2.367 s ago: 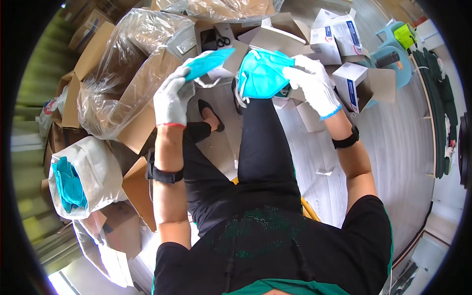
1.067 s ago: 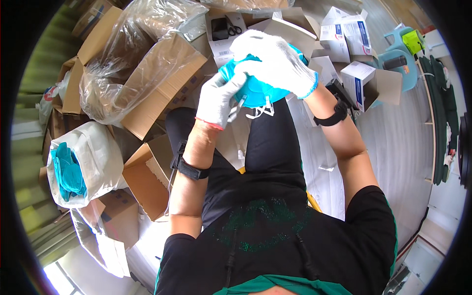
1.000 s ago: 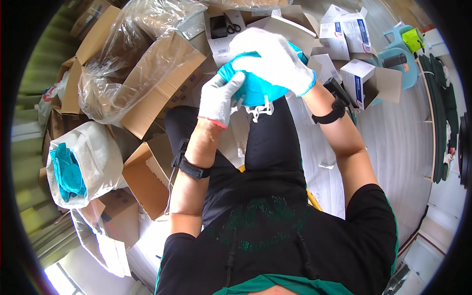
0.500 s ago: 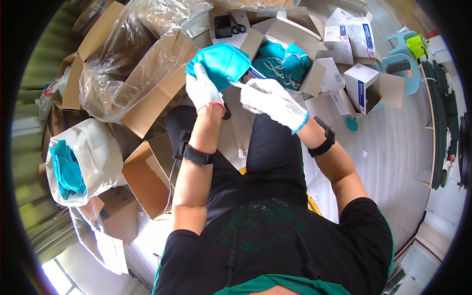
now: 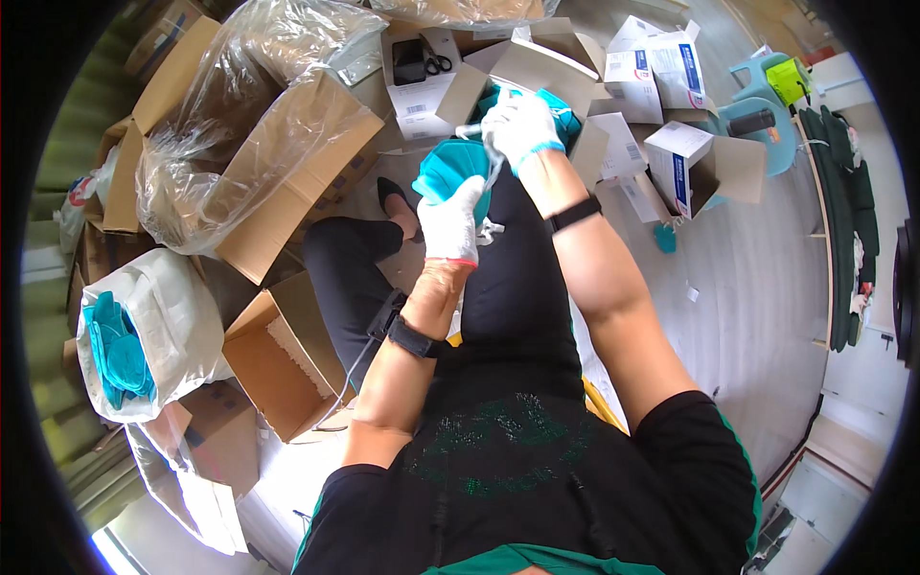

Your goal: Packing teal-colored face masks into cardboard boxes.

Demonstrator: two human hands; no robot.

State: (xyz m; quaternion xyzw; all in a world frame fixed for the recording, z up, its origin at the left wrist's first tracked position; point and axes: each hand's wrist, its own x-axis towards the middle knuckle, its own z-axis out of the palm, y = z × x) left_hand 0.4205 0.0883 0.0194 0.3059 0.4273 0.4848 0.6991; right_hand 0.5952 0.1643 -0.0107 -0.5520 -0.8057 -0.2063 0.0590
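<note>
Presently the left hand [image 5: 450,225], in a white glove, grips a teal mask [image 5: 448,165] by its lower edge, near the open box [image 5: 588,158] of similar masks [image 5: 565,115]. The gloved right hand [image 5: 522,126] curls its fingers in front of that box; a white strap [image 5: 494,171] runs below it, though I cannot tell whether the fingers pinch it. Scissors [image 5: 438,64] lie farther off.

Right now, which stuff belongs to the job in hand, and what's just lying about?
In use:
- teal mask held by left hand
- its white strap, reaching up to right hand
- likely the box of teal masks behind that hand

Probably just lying about:
- scissors
- black flat object
- clear plastic
- blue stool
</note>
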